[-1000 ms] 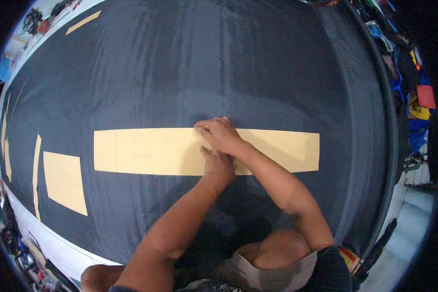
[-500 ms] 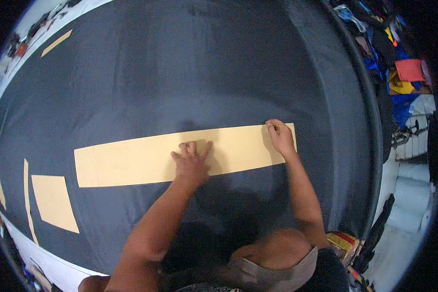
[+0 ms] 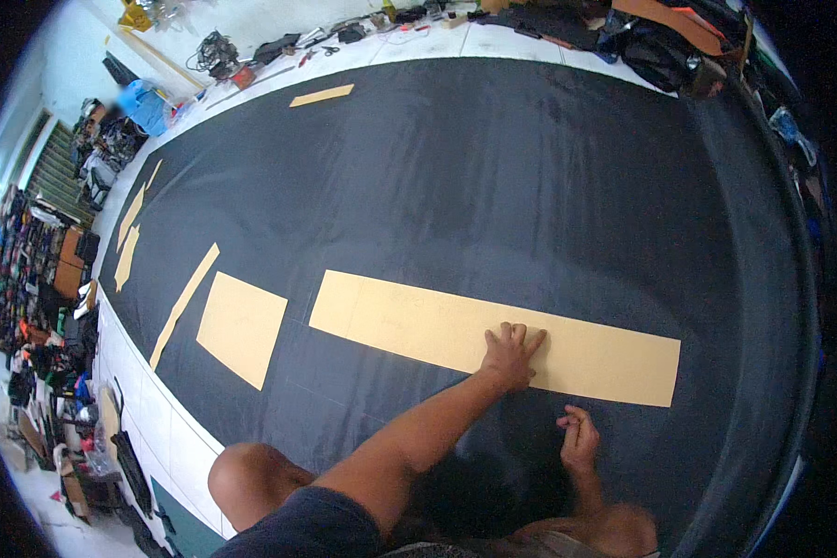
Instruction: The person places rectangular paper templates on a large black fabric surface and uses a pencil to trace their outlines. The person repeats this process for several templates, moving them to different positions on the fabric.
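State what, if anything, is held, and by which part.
The left hand rests on the long tan strip, gripping nothing; whether the right hand holds anything cannot be told.

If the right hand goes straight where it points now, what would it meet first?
Most likely the right hand would first meet the near edge of the long yellow strip, though the hand's height above the black fabric is unclear.

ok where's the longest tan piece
In the head view, the longest tan piece lies right of centre on the black sheet, under the left hand, with the right hand off its near edge and a squarish tan piece to its left.
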{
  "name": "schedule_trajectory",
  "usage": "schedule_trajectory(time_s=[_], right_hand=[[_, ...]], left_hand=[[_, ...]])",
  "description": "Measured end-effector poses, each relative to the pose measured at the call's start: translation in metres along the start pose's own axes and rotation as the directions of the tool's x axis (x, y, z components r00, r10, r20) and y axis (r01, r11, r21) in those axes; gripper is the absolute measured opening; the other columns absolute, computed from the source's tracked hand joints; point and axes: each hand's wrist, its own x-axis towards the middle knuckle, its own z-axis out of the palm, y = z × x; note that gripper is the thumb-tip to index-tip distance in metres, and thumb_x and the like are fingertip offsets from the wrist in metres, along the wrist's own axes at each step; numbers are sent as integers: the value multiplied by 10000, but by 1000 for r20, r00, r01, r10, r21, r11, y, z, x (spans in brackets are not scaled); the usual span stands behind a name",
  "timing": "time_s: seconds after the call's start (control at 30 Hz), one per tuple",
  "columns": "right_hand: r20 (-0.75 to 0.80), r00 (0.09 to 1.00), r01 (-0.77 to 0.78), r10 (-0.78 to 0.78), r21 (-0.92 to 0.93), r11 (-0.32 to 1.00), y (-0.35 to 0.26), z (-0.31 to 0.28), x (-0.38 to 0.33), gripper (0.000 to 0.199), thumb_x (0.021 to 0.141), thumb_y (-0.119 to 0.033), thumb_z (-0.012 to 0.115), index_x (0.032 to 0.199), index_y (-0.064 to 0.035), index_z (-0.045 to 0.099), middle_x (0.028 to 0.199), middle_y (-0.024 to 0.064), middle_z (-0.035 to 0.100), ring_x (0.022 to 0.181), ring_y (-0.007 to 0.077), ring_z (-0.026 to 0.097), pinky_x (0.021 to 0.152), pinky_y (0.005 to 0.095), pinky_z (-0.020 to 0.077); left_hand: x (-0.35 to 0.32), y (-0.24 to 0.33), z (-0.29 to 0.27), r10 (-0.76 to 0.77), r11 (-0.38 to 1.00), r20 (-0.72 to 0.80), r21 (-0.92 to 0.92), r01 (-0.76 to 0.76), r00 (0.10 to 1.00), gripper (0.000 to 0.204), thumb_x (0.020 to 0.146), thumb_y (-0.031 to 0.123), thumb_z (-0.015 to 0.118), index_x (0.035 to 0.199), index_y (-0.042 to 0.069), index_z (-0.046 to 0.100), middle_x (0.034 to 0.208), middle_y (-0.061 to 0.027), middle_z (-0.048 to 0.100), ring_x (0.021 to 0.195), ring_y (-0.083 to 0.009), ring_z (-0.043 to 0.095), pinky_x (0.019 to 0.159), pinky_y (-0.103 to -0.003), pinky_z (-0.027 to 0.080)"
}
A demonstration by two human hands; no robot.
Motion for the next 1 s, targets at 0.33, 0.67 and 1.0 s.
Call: schedule_trajectory(time_s=[0.33, 0.67, 1.0], right_hand=[[-204, 975, 48, -83, -172, 984, 33, -36, -29, 212, 944, -73, 600, 1103, 48, 674, 998, 187, 684, 856, 272, 680, 768, 377, 547], [-181, 981, -118, 74, -249, 961, 16, -54, -64, 232, 961, -163, 616, 1093, 17, 681, 1029, 226, 695, 945, 377, 685, 832, 437, 541], [231, 839, -11, 493, -898, 440, -43, -195, 60, 332, 973, -320, 602, 1108, -28, 686, 1059, 198, 708, 985, 393, 676, 885, 500, 521]], left_hand=[[-40, -199, -105, -106, 985, -246, -161, 67, 963, 560, 900, 333, 685, 1387, 99, 537, 1311, -168, 602, 1221, -360, 561, 1012, -488, 471], [-455, -351, 68, -847, 513, -251, -155, 844, 469, 399, 884, 223, 645, 1249, 65, 613, 1186, -235, 594, 1118, -414, 569, 950, -518, 470], [-492, -94, 305, -983, -155, 160, -466, 871, -89, 466, 886, 304, 671, 1240, 9, 602, 1213, -276, 564, 1129, -446, 541, 953, -524, 451]])
